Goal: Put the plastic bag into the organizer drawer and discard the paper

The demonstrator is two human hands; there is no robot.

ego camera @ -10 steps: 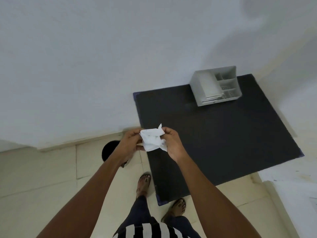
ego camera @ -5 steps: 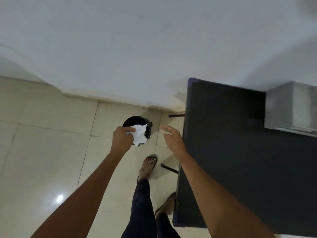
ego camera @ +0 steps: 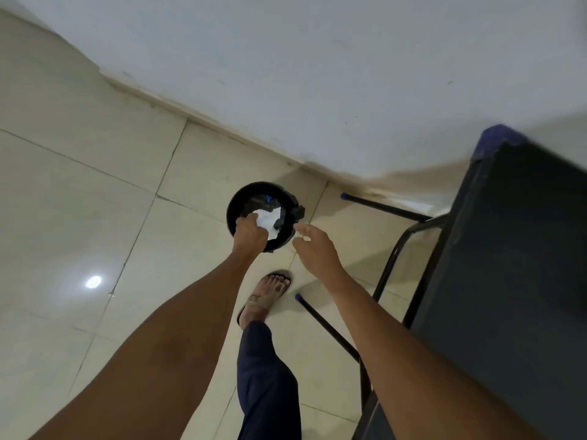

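Tile floor [ego camera: 79,192] w/ black bin [ego camera: 235,204], white wall [ego camera: 317,74], dark table [ego camera: 514,281] rt.

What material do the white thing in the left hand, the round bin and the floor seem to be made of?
White thing: likely thin paper, matte, crumpled into sharp creases. Round bin: probably black plastic with a smooth rim, lined with a wrinkled dark bag. Floor: glossy cream tiles, judging by grout lines and a reflected light spot.

We see a pale tiled floor [ego camera: 79,201] with a bright light reflection [ego camera: 93,282], meeting a white wall [ego camera: 317,58], and a dark surface [ego camera: 514,281] on thin black legs [ego camera: 330,328].
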